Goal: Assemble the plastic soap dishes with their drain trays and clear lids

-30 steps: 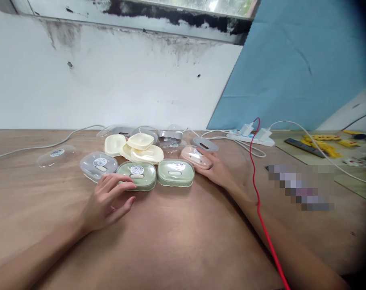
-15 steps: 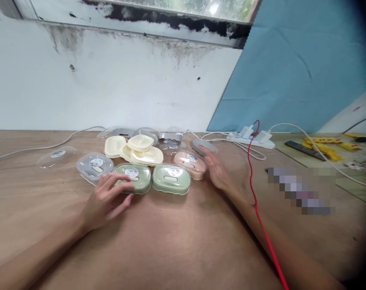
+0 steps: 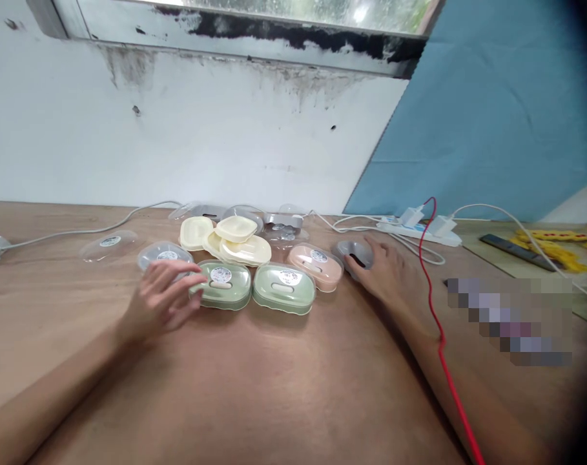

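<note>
My right hand (image 3: 384,266) grips the near right edge of a grey oval soap-dish piece (image 3: 350,248) with a dark slot, thumb in front and fingers behind. My left hand (image 3: 160,300) hovers at the left end of a green soap box (image 3: 232,290) with a clear lid and round sticker; its fingers are bent and apart, holding nothing. A second green soap box (image 3: 283,297) sits just to the right. Behind it is a pink soap box (image 3: 325,274). A grey soap box (image 3: 150,253) lies partly hidden behind my left hand.
Cream soap-dish pieces (image 3: 247,250) lie stacked behind the green boxes. Further back are grey pieces (image 3: 281,223) and clear lids. A clear lid (image 3: 97,247) lies left. At right are a power strip (image 3: 445,237), a red cable (image 3: 429,284) and yellow items (image 3: 559,255).
My right hand has closed on the grey piece and drawn it slightly nearer, beside the pink box. My left hand has drawn back left from the top of the green box. The view has shifted left.
</note>
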Tool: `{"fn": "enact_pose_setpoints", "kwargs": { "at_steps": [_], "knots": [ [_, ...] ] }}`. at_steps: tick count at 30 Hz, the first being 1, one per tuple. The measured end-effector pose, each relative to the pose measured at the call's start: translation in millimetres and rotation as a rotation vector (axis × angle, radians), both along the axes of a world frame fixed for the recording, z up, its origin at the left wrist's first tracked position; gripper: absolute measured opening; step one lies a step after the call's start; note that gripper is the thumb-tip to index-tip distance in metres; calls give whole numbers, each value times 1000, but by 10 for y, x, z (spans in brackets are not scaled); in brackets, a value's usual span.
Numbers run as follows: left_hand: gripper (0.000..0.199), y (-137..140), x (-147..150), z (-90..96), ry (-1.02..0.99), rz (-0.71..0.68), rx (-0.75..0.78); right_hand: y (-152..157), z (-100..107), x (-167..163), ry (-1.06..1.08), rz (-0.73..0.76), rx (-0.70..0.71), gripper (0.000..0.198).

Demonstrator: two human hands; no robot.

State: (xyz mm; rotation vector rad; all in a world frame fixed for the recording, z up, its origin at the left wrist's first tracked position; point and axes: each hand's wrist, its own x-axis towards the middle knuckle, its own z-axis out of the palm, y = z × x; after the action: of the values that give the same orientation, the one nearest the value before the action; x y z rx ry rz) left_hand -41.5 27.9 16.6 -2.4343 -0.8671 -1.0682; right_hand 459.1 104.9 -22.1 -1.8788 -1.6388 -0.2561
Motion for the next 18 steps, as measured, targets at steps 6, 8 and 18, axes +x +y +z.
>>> {"fn": "enact_pose_setpoints", "kwargs": {
  "at_steps": [6, 8, 18],
  "knots": [
    [30, 449, -828, 106, -174, 672, -223, 20, 8, -54, -7, -116, -219, 71],
    [41, 540, -1118, 85, -227, 806, -289, 19, 7, -59, -16, -103, -208, 68],
    [67, 626, -1729, -109, -132, 963, -596, -17, 26, -77, 4, -110, -186, 67]
  ]
}}
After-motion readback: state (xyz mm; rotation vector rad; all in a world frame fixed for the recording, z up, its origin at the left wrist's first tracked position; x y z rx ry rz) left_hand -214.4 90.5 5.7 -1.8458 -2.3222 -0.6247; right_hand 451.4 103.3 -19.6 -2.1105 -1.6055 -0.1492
